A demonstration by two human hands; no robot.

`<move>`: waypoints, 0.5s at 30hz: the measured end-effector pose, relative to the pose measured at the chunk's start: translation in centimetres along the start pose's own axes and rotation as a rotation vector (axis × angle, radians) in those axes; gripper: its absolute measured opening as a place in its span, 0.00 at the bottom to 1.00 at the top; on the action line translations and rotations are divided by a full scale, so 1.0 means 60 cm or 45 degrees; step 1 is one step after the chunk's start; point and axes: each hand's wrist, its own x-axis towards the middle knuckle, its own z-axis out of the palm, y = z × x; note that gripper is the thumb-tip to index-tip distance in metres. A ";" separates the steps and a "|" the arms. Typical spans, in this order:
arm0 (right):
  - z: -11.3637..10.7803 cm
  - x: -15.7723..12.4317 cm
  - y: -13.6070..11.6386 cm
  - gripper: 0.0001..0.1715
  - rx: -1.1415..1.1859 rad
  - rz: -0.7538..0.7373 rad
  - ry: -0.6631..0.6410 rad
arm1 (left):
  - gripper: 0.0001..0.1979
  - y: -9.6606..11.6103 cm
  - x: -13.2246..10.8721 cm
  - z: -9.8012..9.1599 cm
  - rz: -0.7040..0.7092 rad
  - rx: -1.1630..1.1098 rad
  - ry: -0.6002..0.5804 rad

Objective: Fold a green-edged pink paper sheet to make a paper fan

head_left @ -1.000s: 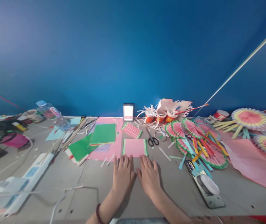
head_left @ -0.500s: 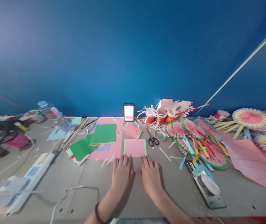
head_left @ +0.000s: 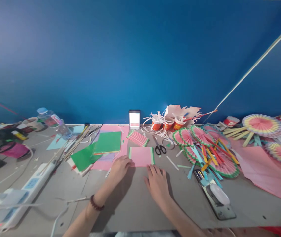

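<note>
A pink sheet of paper with green side strips (head_left: 141,156) lies flat on the grey table in front of me. My left hand (head_left: 120,168) is at its lower left corner, palm down, with loosely bent fingers touching or just above the edge. At the sheet's lower right edge, my right hand (head_left: 157,182) rests palm down with its fingers spread. Behind the sheet lies a pleated pink-and-green paper strip (head_left: 138,138). Black-handled scissors (head_left: 160,149) are to the right of the sheet.
Green paper sheets (head_left: 108,142) lie on pink paper at left. Paper fans (head_left: 207,144) and a phone (head_left: 216,197) are at right. Red cups (head_left: 178,123) and a lit screen (head_left: 134,119) stand by the blue wall. A power strip (head_left: 29,194) lies at left front.
My left hand has moved left from the sheet's lower edge to its lower left corner, and its fingers have bent. The right hand stays in place. The view has shifted slightly.
</note>
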 end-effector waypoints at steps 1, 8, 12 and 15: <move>0.000 0.000 0.000 0.25 0.001 0.002 -0.001 | 0.09 -0.003 0.001 0.003 -0.010 0.007 -0.001; 0.001 0.000 0.000 0.25 -0.004 0.010 0.012 | 0.09 -0.008 0.003 0.008 -0.040 0.026 -0.027; 0.002 -0.001 0.000 0.25 -0.014 0.006 0.022 | 0.09 -0.005 0.008 -0.002 -0.100 -0.069 -0.081; 0.004 -0.001 -0.001 0.25 -0.016 0.014 0.020 | 0.09 -0.006 0.012 -0.010 -0.150 -0.169 -0.129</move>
